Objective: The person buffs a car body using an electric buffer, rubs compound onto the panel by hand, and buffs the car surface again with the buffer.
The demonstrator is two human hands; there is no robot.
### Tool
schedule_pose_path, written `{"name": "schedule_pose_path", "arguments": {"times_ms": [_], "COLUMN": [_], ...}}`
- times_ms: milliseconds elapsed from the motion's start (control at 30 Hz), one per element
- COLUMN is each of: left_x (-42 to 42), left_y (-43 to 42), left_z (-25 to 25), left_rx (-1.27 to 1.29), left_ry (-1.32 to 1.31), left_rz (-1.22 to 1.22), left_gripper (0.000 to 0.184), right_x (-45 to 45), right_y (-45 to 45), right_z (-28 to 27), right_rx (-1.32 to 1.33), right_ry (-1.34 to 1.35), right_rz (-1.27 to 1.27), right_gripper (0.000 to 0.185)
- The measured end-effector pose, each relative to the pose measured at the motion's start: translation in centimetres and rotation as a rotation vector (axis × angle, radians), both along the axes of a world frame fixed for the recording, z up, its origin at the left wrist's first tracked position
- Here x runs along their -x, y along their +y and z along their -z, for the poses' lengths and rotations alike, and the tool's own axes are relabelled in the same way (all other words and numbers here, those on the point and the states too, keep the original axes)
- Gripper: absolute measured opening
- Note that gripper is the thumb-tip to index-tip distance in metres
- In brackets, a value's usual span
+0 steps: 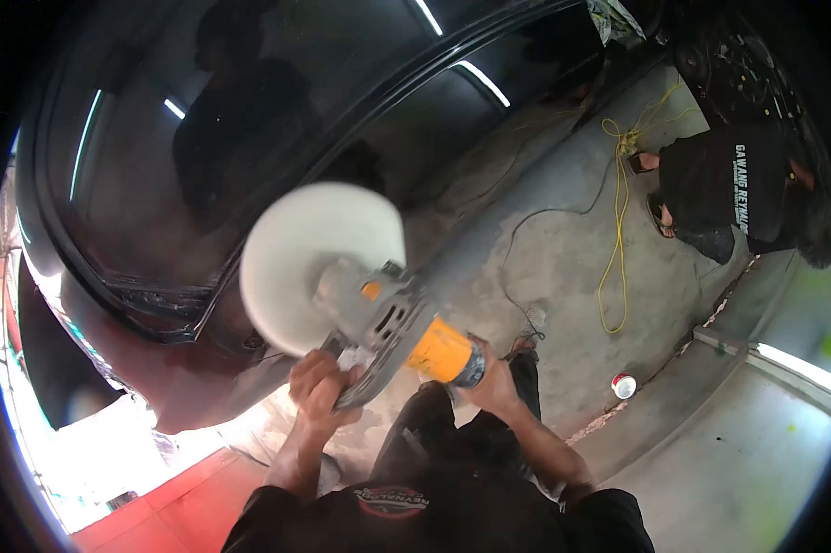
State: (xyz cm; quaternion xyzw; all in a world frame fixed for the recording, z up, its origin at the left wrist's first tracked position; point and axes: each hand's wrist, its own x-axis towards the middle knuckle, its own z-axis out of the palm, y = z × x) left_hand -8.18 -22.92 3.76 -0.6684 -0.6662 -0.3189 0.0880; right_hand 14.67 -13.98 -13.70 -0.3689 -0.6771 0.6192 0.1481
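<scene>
Both hands are on a car polisher (445, 352) with a yellow-orange body and a dark rear end. My left hand (320, 385) is closed around its looped front handle. The rear end sits in the grip of my right hand (495, 387). A large round white polishing pad (291, 267) is on the polisher's head, its surface smeared as if spinning. Behind the pad is the glossy black car body (259, 111), which mirrors a dark figure and ceiling lights. Whether the pad touches the panel, I cannot tell.
A grey cord (563, 210) and a yellow cord (622, 249) trail over the concrete floor (563, 267). At right, a person in a black shirt (719, 184) crouches by another dark vehicle. An open can (624, 385) stands on the floor. Red flooring (171, 502) lies at lower left.
</scene>
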Motion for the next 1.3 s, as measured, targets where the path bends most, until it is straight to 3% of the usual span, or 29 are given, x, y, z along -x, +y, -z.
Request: {"name": "schedule_pose_path", "arguments": {"times_ms": [67,100,200,400,500,600,667,733,800,933,1033,1133,1300], "left_x": [0.1,-0.4,-0.8,-5.1,-6.3,-6.8,-6.5,-5.6,-4.6,-4.6,-1.8,0.7,3.9], "left_y": [3.9,6.4,14.3,31.8,37.7,38.6,35.0,31.2,28.3,11.6,0.0,-11.2,-24.0], "left_z": [0.5,0.5,1.1,1.5,2.4,2.4,2.7,2.6,-0.4,-0.5,0.4,0.0,0.4], "left_rx": [-0.032,-0.069,-0.073,-0.162,-0.131,-0.056,-0.103,-0.118,-0.126,-0.055,-0.130,-0.187,-0.150], "left_ry": [-0.037,0.003,-0.081,-0.110,-0.106,-0.174,-0.155,-0.144,-0.139,-0.145,-0.157,-0.143,-0.074], "left_rz": [0.054,0.042,0.198,0.247,0.238,0.277,0.279,0.253,0.207,0.120,0.101,0.068,-0.074], "left_gripper": [0.020,0.023,0.023,0.022,0.019,0.019,0.019,0.021,0.023,0.033,0.035,0.029,0.029], "right_x": [-0.8,-1.2,-3.0,-6.7,-7.0,-6.8,-7.5,-6.7,-6.2,-8.1,-5.7,-3.2,3.8], "right_y": [2.5,4.4,9.6,21.1,24.8,24.0,20.8,17.7,16.7,3.9,-5.7,-14.9,-22.1], "right_z": [-0.2,-1.3,0.1,2.1,1.6,1.7,7.3,6.2,2.2,5.4,3.3,2.7,-1.9], "right_rx": [-0.058,0.068,-0.016,-0.130,-0.097,0.141,0.064,0.109,0.005,-0.167,-0.317,-0.282,0.046], "right_ry": [-0.027,-0.018,0.039,-0.023,0.028,0.089,0.046,0.114,-0.015,-0.052,-0.115,-0.253,-0.067], "right_rz": [0.034,0.074,0.219,0.406,0.452,0.503,0.572,0.554,0.429,0.300,0.210,0.082,-0.115], "right_gripper": [0.084,0.084,0.086,0.082,0.084,0.088,0.087,0.082,0.087,0.095,0.098,0.097,0.091]}}
